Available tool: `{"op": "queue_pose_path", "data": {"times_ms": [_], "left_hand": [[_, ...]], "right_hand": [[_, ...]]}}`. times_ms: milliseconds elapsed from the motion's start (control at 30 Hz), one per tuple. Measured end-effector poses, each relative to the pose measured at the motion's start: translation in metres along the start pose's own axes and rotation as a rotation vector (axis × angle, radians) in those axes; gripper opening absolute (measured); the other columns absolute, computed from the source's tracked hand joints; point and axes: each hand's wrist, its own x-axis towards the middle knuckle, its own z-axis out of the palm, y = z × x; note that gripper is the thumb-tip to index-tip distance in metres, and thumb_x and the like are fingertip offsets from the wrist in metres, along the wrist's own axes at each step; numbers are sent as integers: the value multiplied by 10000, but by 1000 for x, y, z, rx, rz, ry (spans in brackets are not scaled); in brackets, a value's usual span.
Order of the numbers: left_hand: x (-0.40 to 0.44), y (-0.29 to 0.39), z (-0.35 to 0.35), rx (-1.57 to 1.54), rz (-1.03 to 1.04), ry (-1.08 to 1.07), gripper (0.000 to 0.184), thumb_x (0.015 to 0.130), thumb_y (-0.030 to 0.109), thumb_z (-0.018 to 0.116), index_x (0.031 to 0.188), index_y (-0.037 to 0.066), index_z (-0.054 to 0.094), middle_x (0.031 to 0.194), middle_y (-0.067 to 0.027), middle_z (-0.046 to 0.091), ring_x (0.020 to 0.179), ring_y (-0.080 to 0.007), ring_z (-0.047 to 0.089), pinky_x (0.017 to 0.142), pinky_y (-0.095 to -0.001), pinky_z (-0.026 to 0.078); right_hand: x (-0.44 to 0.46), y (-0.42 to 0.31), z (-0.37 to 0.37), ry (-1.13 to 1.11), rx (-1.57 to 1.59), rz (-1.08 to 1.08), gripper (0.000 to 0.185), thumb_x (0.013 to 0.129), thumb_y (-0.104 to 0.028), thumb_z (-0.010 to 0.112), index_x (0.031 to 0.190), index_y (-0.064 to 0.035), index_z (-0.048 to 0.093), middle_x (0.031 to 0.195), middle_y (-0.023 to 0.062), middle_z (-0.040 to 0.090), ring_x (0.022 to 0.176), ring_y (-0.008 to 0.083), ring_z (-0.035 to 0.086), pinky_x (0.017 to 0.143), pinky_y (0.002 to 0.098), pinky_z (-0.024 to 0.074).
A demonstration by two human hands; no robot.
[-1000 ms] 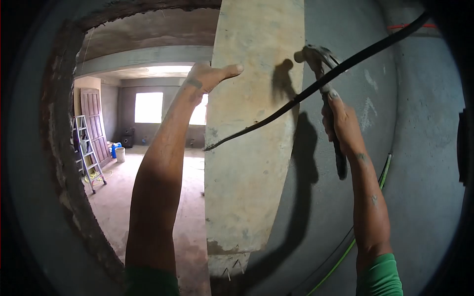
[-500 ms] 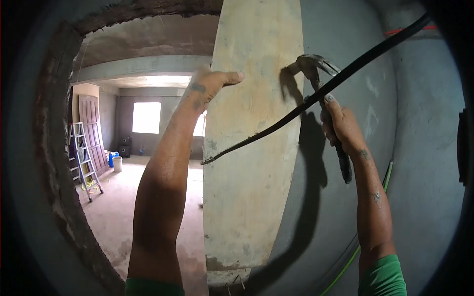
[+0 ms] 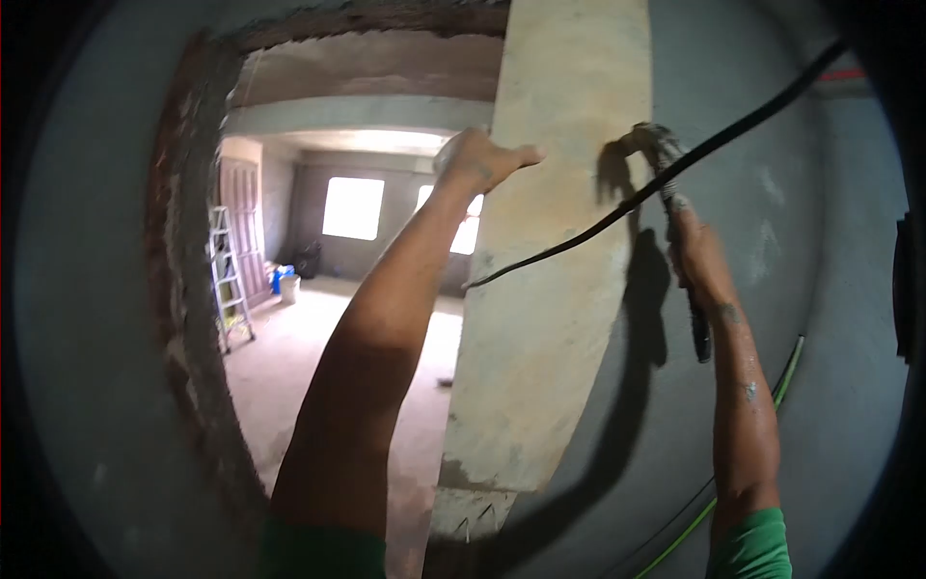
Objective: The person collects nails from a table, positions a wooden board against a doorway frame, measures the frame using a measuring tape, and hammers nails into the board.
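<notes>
Both of the person's 2 arms reach upward and forward, the left arm (image 3: 362,338) slanting up to the right with its elbow bent and the right arm (image 3: 748,415) rising more steeply, leaning slightly left toward its wrist. The left hand (image 3: 473,162) is raised higher than the right, its 1 visible thumb stretched out sideways to the right and its fingers mostly hidden. The right hand (image 3: 702,259) is closed in a fist-like grip, thumb pointing upward, with 2 greyish patches on the skin between wrist and elbow.
</notes>
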Motion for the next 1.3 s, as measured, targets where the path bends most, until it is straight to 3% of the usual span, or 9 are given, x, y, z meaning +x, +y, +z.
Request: {"op": "queue_pose_path", "data": {"times_ms": [133, 433, 633, 700, 733, 867, 967, 1133, 1300], "left_hand": [[-34, -3, -6, 274, -63, 345, 861, 682, 584, 786, 1228, -52, 595, 1017, -201, 729, 943, -296, 713, 854, -388, 544], [-294, -120, -87, -188, -335, 626, 276, 925, 373, 572, 915, 106, 502, 808, -43, 508, 715, -167, 477, 623, -316, 370], [-626, -239, -82, -100, -1349, 565, 326, 961, 365, 522, 709, 176, 435, 620, 65, 366, 465, -82, 301, 410, -266, 226], [-787, -283, -80, 276, -2068, 128, 333, 937, 300, 479, 807, 6, 566, 617, -178, 523, 486, -355, 545, 441, -465, 471], [-874, -268, -65, 289, -2005, 38, 318, 899, 257, 481, 865, -38, 594, 647, -255, 553, 499, -488, 549, 466, -604, 483], [-1037, -176, -33, 246, -1840, -586, 280, 859, 266, 519, 811, 19, 643, 632, -164, 579, 514, -358, 565, 468, -512, 442], [-1049, -153, -24, 659, -645, -1531, 291, 866, 292, 570, 797, 47, 712, 659, -114, 635, 615, -304, 617, 560, -464, 472], [-1001, -170, -7, -118, -1545, -856, 238, 869, 207, 580, 876, 20, 727, 735, -112, 709, 685, -210, 681, 606, -374, 524], [-933, -240, 73, 15, -1342, -1183, 227, 888, 145, 515, 955, 10, 685, 649, -79, 629, 493, -179, 548, 480, -334, 446]], "right_hand": [[-12, 8, 2, 28, 91, 0, 571, 1000, -619, 381, 789, -119, 559, 591, -25, 455, 465, 103, 391, 433, 300, 330], [-108, 97, -51, -89, 834, 172, 541, 1012, -612, 401, 948, -90, 528, 635, -42, 453, 497, 52, 389, 449, 212, 295], [-238, 201, -123, -54, 729, 327, 622, 1005, -637, 365, 941, -41, 532, 620, -16, 459, 473, 76, 401, 453, 249, 374], [-297, 238, -151, -61, 716, 414, 538, 1004, -561, 461, 928, -37, 558, 601, -9, 492, 455, 71, 435, 422, 250, 396], [-328, 252, -164, -81, 724, 456, 483, 1002, -508, 515, 929, -33, 566, 595, -3, 502, 448, 76, 453, 412, 252, 402], [-447, 288, -197, -83, 226, 979, 293, 888, -269, 750, 972, -18, 622, 588, -10, 527, 464, 65, 475, 414, 228, 398], [-536, 316, -203, -220, -90, 1198, 369, 854, -321, 791, 939, 2, 636, 576, -12, 516, 452, 75, 469, 409, 269, 404], [-694, 360, -213, -540, -338, 1498, 447, 815, -328, 801, 969, 78, 694, 710, 81, 635, 648, 201, 612, 609, 376, 515], [-758, 350, -218, -597, -393, 1616, 434, 756, -323, 811, 878, 77, 697, 692, 115, 633, 626, 226, 628, 571, 385, 504]]}}
